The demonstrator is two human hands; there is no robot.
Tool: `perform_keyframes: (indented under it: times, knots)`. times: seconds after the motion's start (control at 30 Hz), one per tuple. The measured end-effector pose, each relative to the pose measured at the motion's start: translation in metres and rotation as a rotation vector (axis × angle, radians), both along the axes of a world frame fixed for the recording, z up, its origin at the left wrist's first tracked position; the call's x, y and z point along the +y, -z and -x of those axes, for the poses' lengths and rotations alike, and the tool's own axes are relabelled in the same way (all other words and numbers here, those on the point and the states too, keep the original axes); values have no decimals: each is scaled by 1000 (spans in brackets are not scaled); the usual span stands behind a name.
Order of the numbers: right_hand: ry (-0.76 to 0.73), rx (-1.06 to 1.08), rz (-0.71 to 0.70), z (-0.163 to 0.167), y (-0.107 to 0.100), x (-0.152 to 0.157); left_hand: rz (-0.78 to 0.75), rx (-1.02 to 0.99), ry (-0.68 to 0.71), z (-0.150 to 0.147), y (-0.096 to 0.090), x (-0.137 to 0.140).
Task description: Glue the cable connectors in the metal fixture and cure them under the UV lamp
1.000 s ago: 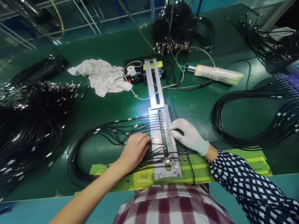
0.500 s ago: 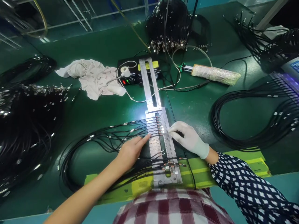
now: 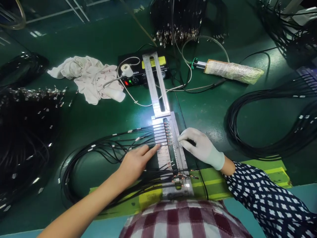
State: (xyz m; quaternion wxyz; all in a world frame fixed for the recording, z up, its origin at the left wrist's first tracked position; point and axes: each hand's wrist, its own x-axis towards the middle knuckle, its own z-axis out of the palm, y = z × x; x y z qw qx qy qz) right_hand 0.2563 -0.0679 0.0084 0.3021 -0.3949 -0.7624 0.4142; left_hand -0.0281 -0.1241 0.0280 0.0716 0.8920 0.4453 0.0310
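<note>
A slotted metal fixture [image 3: 163, 155] lies on the bench before me, with a row of thin black cables [image 3: 138, 135] laid across its upper half, their metal-tipped ends along the slot. My bare left hand [image 3: 135, 162] rests left of the fixture, its index finger stretched out and touching near the lowest cable of the row. In a white glove, my right hand [image 3: 199, 145] is at the fixture's right edge, thumb and fingertips pinched together; whatever is between them is too small to make out. More loose cable ends [image 3: 183, 177] lie across the fixture's near end.
Behind the fixture stand a black control box [image 3: 135, 74] and a slotted metal bar [image 3: 156, 86]. A crumpled white cloth [image 3: 91, 79] lies left of it, a wrapped syringe [image 3: 230, 71] right. Cable bundles [image 3: 27, 142] fill the left; coiled cables [image 3: 247, 148] lie right. Yellow-green tape [image 3: 218, 180] lines the front edge.
The view has shifted slightly, moving far objects in the picture. Both hands stay at almost the same places on the fixture, with no clear change in what they hold.
</note>
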Motion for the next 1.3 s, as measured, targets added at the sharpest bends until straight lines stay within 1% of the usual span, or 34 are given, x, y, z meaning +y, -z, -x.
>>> perform_keyframes:
  times: [0.17, 0.37, 0.5, 0.67, 0.77, 0.83, 0.87, 0.93, 1.0, 1.07, 1.13, 1.2, 1.3]
  knots:
    - [0, -5, 6, 0, 0, -1, 28, -93, -6, -1, 2, 6]
    - [-3, -23, 22, 0, -1, 0, 159, -216, -44, -1, -2, 7]
    - [-3, -19, 25, 0, -1, 0, 213, -283, -57, 0, -3, 6]
    - [0, -14, 23, 0, -1, 0, 363, -443, -128, 0, -2, 7]
    - [-3, -12, 26, 0, -1, 0, 397, -479, -151, 0, 0, 9]
    - [-1, -10, 24, 0, 0, -1, 346, -460, -114, 0, 3, 9]
    - [0, -9, 23, 0, 0, -1, 283, -438, -79, -1, 5, 9]
    - [1, -9, 18, 0, -1, -1, 96, -364, -11, -2, 10, 7]
    - [3, -8, 13, 0, -1, 0, -92, -257, 14, -4, 13, 3]
    - [5, -4, 13, 0, -2, 0, -191, -139, -10, -6, 14, -3]
    - [5, -1, 15, 0, -1, 0, -203, -29, -36, -7, 14, -9]
    - [7, 1, 14, 0, -1, 0, -180, 49, -53, -8, 15, -15]
    - [6, -5, 23, 0, 2, 0, -122, 54, -68, -8, 20, -21]
